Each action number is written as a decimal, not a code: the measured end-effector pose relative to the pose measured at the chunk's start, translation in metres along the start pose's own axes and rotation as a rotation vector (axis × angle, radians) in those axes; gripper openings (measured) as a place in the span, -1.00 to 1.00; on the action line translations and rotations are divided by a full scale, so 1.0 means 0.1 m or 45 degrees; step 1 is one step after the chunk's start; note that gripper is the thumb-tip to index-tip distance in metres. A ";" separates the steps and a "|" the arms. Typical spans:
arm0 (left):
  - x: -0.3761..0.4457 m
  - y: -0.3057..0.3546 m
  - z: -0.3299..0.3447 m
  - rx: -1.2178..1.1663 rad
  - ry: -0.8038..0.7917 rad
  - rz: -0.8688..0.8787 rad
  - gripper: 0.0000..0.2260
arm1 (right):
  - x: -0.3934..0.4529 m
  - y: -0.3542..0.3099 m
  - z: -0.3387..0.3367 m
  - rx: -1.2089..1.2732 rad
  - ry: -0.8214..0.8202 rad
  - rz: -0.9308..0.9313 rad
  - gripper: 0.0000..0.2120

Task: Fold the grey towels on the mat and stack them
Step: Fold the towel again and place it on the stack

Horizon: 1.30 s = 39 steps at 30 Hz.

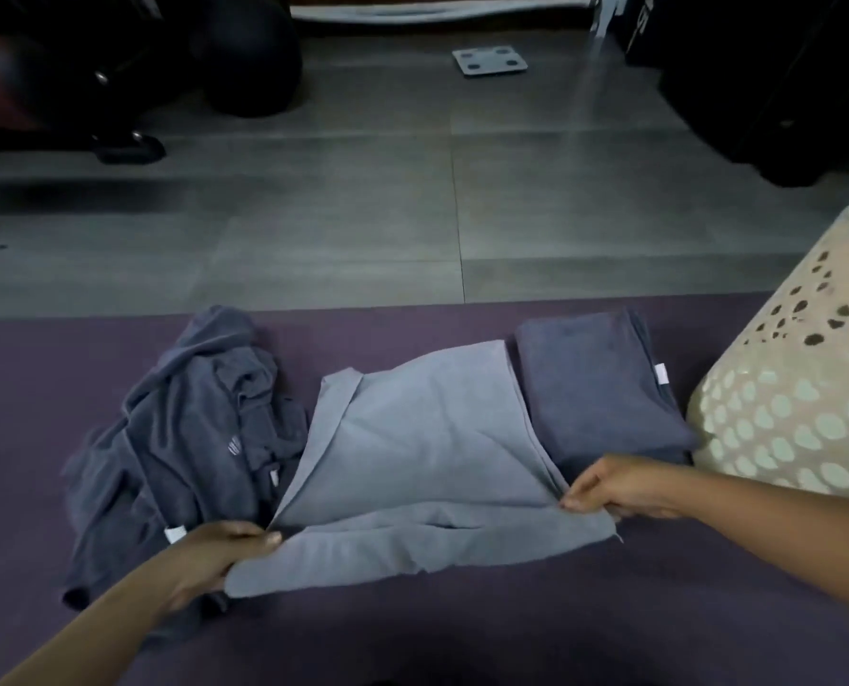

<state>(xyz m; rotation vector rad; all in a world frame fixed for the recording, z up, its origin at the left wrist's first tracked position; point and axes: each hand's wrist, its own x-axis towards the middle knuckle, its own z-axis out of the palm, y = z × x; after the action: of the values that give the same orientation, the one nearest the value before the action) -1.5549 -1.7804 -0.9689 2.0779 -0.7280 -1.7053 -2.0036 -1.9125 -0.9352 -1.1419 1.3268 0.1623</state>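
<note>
A light grey towel (pixel 422 448) lies partly folded in the middle of the purple mat (pixel 511 631). My left hand (pixel 219 557) pinches its near left corner. My right hand (pixel 625 487) pinches its near right corner, where the upper layer is lifted a little off the lower one. To the left sits a crumpled heap of dark grey towels (pixel 185 448). On the right, a stack of folded dark grey towels (pixel 600 383) lies beside the light towel's right edge.
A cream perforated laundry basket (pixel 798 413) stands at the mat's right end, close to the folded stack. Beyond the mat is grey tiled floor (pixel 363 215) with a bathroom scale (pixel 489 61) and dark exercise equipment (pixel 130 81) at the back left.
</note>
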 end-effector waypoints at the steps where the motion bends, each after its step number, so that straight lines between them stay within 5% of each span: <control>1: 0.03 -0.01 0.02 0.040 0.017 0.002 -0.71 | 0.05 0.03 0.05 0.010 0.018 0.007 -0.95; 9: 0.34 0.00 0.24 0.098 0.165 0.026 -0.80 | 0.41 0.22 0.32 -0.066 0.302 0.031 -0.94; 16: 0.54 -0.03 0.37 0.328 0.253 0.071 -0.81 | 0.62 0.37 0.38 -0.469 0.452 -0.085 -0.87; 26: 1.03 0.60 0.69 0.456 0.389 0.311 -0.82 | 1.15 0.01 0.51 -0.192 0.487 -0.319 -0.83; 39: 1.88 1.16 0.82 0.593 0.770 0.562 -0.68 | 2.16 -0.71 -0.10 -0.454 0.751 -0.537 -0.46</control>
<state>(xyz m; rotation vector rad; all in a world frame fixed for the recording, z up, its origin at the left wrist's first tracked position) -1.6275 -1.9809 -1.0696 2.3091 -1.3236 -0.6548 -1.8941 -2.0607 -1.0695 -1.8416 1.5624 -0.2805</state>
